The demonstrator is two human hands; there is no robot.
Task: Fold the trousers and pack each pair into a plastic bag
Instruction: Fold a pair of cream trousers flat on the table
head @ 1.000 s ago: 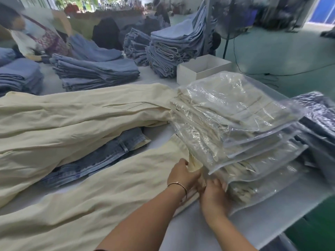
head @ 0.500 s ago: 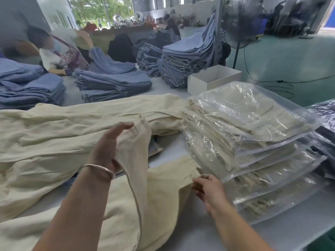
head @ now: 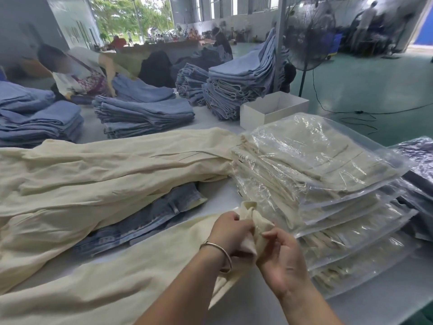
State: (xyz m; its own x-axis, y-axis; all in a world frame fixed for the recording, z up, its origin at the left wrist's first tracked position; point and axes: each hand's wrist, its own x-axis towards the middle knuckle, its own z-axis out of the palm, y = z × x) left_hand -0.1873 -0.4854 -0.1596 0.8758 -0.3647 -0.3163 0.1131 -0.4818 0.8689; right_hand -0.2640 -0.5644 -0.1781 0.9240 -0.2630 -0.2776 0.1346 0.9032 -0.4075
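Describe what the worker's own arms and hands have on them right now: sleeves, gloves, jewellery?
Both forearms are bare as far as the frame shows, with no sleeves in view. Neither the left hand nor the right hand wears a glove, and no rings are visible. The only item worn is a thin silver-coloured metal bangle around the left wrist. No watch or markings show.

You have a white box (head: 273,109) at the tabletop's far edge, a standing fan (head: 309,36) beyond it.

bagged cream trousers (head: 323,160): 5, stacked | loose cream trousers (head: 98,174): 2 | white boxes (head: 273,109): 1 | standing fans (head: 309,34): 1 | hands: 2
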